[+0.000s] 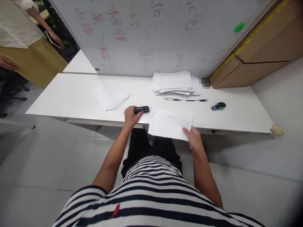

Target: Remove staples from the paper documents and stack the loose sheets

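Note:
My left hand (131,117) is closed around one end of a black stapler (142,109) at the front of the white table. To its right, my right hand (194,138) pinches the lower right corner of some white paper (169,124) printed with a framed box, thumb on top. This paper overhangs the table's front edge, its left side close to the stapler but not in its jaws. Several loose white sheets (112,96) lie fanned out beyond my left hand. Behind the held paper rises a thick stack of paper (172,81).
A whiteboard (132,41) with red writing stands along the back of the white table (68,94). A pen (186,100), a dark watch (219,106) and a grey round object (205,83) lie to the right. Cardboard boxes (251,67) fill the right corner. Another person (26,41) stands at left.

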A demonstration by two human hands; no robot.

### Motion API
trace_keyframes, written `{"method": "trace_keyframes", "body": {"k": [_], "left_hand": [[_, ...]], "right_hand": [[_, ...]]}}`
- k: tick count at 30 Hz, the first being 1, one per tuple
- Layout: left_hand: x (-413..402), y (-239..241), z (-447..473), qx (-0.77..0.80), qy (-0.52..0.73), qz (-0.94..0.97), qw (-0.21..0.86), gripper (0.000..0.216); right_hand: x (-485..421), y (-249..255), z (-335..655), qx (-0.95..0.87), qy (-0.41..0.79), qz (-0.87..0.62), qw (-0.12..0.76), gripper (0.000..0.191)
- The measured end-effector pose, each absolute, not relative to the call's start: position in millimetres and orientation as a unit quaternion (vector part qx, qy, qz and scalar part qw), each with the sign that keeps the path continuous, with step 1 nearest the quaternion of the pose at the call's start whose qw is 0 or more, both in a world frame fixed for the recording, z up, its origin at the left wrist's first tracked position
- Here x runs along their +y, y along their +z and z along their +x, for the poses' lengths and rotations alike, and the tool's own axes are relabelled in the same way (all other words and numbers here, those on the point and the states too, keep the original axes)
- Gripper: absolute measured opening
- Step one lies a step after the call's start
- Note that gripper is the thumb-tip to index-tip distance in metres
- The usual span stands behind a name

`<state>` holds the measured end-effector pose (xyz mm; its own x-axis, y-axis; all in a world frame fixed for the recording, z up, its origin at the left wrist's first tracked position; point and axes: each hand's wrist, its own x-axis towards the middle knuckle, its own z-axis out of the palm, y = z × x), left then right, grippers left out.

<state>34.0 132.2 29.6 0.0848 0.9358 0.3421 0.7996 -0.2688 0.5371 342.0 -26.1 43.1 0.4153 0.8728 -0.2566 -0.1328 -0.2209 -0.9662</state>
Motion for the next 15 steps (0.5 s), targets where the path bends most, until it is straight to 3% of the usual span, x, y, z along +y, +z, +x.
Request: {"method": "trace_keyframes", "body": {"k": [15], "left_hand": [[132,29,35,0.59,0.325,0.731,0.105,0.032]], "right_hand": [[10,53,355,-0.324,0.446,-0.648,0.525,0.05]]}}
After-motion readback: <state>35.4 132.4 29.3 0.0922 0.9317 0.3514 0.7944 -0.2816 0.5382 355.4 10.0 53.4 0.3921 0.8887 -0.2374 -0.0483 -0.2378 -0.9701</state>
